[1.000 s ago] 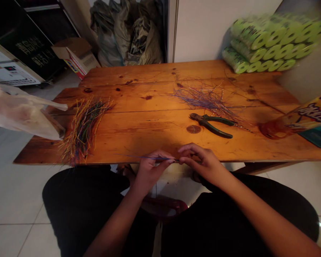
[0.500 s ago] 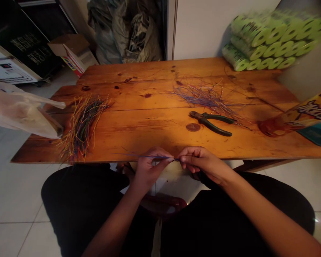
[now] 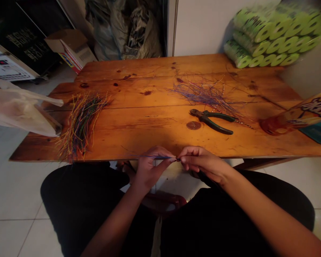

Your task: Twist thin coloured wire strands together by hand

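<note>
Since both hands share one thin bundle of blue wires (image 3: 160, 157), the left hand (image 3: 151, 168) pinches it and the right hand (image 3: 202, 162) closes on its tip over the desk edge (image 3: 109, 157); pliers (image 3: 211, 121), a blue wire pile (image 3: 205, 94) and a mixed wire pile (image 3: 81, 125) lie beyond.

The thin wires (image 3: 160, 157) are seen shorter past the left hand (image 3: 151, 167) than before, and the fingers (image 3: 189, 154) of the right hand (image 3: 204, 162) are closed further around them.

both hands (image 3: 176, 167) pinch a thin bundle of blue wires (image 3: 160, 157) at the table's near edge, green-handled pliers (image 3: 211, 121) lying upper right of them.
</note>
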The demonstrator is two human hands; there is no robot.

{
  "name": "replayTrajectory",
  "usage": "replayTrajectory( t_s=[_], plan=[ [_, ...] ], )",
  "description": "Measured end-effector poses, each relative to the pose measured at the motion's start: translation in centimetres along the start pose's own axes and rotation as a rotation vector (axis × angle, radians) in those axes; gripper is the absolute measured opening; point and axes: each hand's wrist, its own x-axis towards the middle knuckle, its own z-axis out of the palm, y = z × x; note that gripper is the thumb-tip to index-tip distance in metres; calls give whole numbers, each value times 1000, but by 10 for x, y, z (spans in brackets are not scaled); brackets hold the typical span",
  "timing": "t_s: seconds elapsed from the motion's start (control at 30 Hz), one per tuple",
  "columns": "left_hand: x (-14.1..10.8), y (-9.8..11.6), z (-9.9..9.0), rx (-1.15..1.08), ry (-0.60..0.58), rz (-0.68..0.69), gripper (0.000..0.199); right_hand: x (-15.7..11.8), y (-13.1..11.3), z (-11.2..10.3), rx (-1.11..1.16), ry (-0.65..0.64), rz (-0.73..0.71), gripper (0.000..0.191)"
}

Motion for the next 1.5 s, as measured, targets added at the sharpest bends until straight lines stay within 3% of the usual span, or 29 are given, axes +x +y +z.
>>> replayTrajectory(
  t_s=[0.3,0.5,0.8,0.93,1.17,1.3,1.5],
  plan=[
    [-3,16,6,54,-38,55,4,-8,-14,-2,-140,-17,-7,8],
    [-2,21,7,129,-100,124,4,-13,-27,2,-427,-9,-64,14],
    [2,18,4,100,-31,143,6,-13,-25,-1,-529,-37,-111,20],
    [4,18,1,131,-18,167,6,-10,-20,5,-569,38,-156,16],
    [1,21,3,227,-5,173,6,-6,-5,19,-872,294,-368,2],
    [-2,20,8,242,17,148,5,-9,-2,21,-985,458,-507,18],
    [-3,19,10,239,84,94,7,-12,1,22,-955,415,-631,21]
  ],
)
